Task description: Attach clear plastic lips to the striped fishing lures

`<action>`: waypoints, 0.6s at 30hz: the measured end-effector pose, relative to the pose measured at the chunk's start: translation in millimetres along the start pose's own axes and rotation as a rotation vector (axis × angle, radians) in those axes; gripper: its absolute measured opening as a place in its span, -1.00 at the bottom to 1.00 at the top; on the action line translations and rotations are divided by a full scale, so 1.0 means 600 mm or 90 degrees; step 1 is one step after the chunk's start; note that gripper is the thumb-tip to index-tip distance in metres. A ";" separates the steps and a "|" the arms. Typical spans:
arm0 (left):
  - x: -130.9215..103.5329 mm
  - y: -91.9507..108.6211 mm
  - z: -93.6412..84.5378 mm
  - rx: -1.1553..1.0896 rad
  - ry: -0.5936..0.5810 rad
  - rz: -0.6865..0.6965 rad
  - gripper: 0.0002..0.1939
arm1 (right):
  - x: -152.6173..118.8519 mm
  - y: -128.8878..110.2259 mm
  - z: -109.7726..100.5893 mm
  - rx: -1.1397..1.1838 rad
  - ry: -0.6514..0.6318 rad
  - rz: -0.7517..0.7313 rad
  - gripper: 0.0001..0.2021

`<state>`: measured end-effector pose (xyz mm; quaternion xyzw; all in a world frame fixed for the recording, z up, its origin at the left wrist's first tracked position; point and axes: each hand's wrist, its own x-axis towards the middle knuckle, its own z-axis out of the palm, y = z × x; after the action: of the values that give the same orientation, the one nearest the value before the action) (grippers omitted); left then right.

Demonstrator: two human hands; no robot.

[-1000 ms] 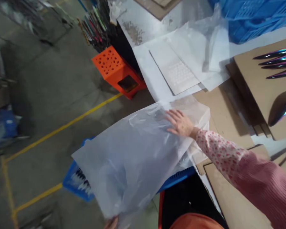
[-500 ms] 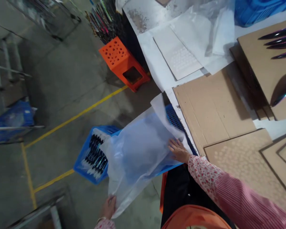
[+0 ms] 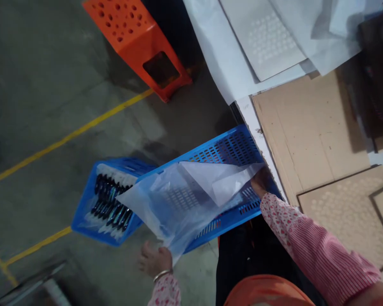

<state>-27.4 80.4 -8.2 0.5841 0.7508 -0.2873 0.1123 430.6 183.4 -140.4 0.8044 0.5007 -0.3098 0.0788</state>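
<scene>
We have translucent sheet (image 3: 178, 199) draped across blue crate (image 3: 198, 242). Left hand (image 3: 155, 258) at sheet's near edge, fingers spread, released; right hand (image 3: 260, 182) at crate's right end, grip unclear. Table edge (image 3: 264, 146) right, floor (image 3: 51, 97) far left. Smaller crate (image 3: 83, 216), left, holds dark glossy pieces (image 3: 111, 204).

Factory workshop: yellow-marked concrete floor (image 3: 51, 85), blue plastic crates (image 3: 232, 146).

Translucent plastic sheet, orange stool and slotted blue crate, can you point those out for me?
Translucent plastic sheet (image 3: 178, 197): head view, middle of its spread.
Orange stool (image 3: 140, 47): head view, side panel above the opening.
Slotted blue crate (image 3: 232, 223): head view, long wall along the lower side.
</scene>
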 end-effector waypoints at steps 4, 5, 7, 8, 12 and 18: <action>0.031 0.121 0.022 -0.067 -0.060 0.179 -0.66 | -0.026 -0.001 0.004 -0.037 0.042 0.022 -0.53; 0.045 0.155 0.029 -0.084 -0.082 0.231 -0.65 | -0.033 -0.001 0.001 -0.048 0.048 0.013 -0.52; 0.080 0.216 0.042 -0.103 -0.106 0.285 -0.56 | -0.044 0.003 -0.005 -0.072 0.043 -0.023 -0.51; 0.099 0.241 0.047 -0.107 -0.111 0.294 -0.50 | -0.049 0.006 -0.008 -0.085 0.029 -0.050 -0.51; 0.169 0.292 0.057 -0.109 -0.118 0.319 -0.32 | -0.071 0.021 -0.008 -0.126 -0.130 -0.239 -0.67; 0.207 0.296 0.061 -0.101 -0.128 0.363 -0.16 | -0.073 0.028 0.018 -0.186 -0.295 -0.364 -0.79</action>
<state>97.3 187.7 -153.4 0.7294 0.5617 -0.2410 0.3072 427.3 137.2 -126.6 0.5218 0.7123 -0.4179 0.2137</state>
